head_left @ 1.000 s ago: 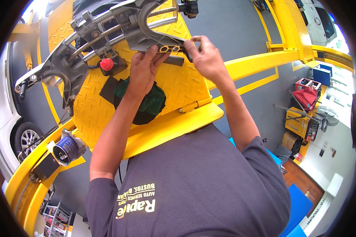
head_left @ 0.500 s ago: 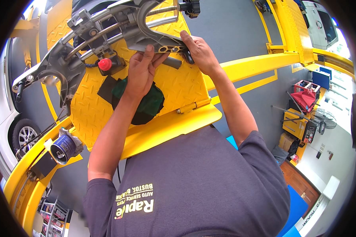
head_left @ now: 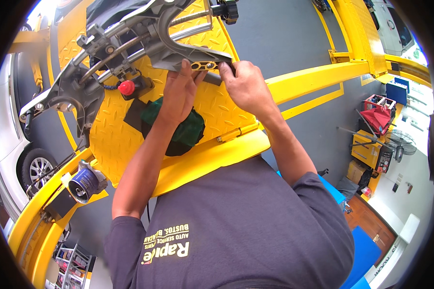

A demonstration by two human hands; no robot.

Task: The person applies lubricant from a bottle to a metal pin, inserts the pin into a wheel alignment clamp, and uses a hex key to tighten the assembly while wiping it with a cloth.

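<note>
A grey metal wheel clamp point(head_left: 166, 54) stands over a yellow tread-plate platform point(head_left: 217, 106). It has a long threaded rod point(head_left: 121, 52), curved jaws and a black star knob point(head_left: 230, 11) at its upper right. My left hand point(head_left: 179, 96) grips the lower edge of the right-hand jaw, thumb in front and fingers partly hidden behind. At the tip of that same jaw, my right hand point(head_left: 247, 86) has its fingers closed; the dark peg there is mostly covered. A red knob point(head_left: 126, 87) sits on a dark block beneath the clamp's middle.
Dark green cloth point(head_left: 190, 131) lies on the platform beneath my left wrist. A blue-labelled can point(head_left: 83, 185) stands on the yellow rail at left. A white car point(head_left: 7, 120) is at far left. Yellow beams point(head_left: 318, 82) run rightward, with a fan point(head_left: 400, 144) beyond.
My right hand has turned and shifted slightly right and down, its fingers closing over the dark peg at the jaw tip. My left hand keeps its hold. The whole view has shifted a little.
</note>
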